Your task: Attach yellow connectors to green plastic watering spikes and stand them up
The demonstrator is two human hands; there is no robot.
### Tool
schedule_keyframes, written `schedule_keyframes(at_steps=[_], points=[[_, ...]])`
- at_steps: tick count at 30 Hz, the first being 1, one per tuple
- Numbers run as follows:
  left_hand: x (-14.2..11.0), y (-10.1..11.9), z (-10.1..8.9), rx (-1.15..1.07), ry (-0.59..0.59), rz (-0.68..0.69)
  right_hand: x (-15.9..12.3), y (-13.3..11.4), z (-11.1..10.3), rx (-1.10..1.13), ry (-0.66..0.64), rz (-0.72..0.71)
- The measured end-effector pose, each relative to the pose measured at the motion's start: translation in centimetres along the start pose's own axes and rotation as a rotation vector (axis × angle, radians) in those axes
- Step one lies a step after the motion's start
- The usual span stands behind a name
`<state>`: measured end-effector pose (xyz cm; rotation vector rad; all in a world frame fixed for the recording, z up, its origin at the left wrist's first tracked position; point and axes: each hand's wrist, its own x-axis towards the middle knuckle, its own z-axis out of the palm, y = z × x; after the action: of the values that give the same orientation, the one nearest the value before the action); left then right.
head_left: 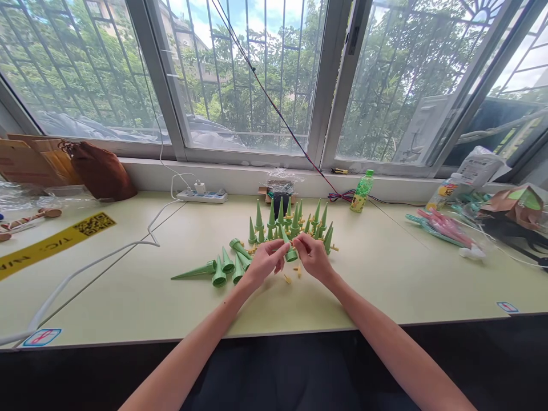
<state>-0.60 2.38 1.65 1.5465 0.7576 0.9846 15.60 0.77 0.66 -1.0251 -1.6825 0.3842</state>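
Observation:
My left hand is closed on a hollow green plastic watering spike, its tip pointing up and away from me. At the spike's side, the fingertips of my right hand are pinched on a small yellow valve, mostly hidden by the fingers. Behind both hands several green spikes stand tip up, many with yellow valves sticking out of their sides. More loose spikes stand or lie left of my left hand, without visible valves. Loose yellow valves lie on the table just below my hands.
Along the windowsill are a white power strip, a dark box with clear wrap and a green bottle. A white cable crosses the table at left. Pink and teal plastic items lie at right.

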Motion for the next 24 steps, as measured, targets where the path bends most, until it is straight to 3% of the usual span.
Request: schedule_keyframes(at_steps=[8,12,17,21,24], points=[[0.2,-0.9,0.2,0.34,0.137,0.384,0.1,0.6,0.2,-0.034,0.01,0.036],[0.1,-1.1,0.3,0.46,0.163,0.464,0.2,0.4,0.2,-0.038,0.025,0.055],[0.1,-0.9,0.5,0.42,0.215,0.392,0.2,0.3,0.2,-0.042,0.083,0.08],[0.3,-0.8,0.5,0.305,0.292,0.208,0.1,0.5,0.1,-0.026,0.127,0.098],[0.4,-0.8,0.3,0.197,0.159,0.009,0.0,0.5,0.1,-0.012,0.113,0.079]])
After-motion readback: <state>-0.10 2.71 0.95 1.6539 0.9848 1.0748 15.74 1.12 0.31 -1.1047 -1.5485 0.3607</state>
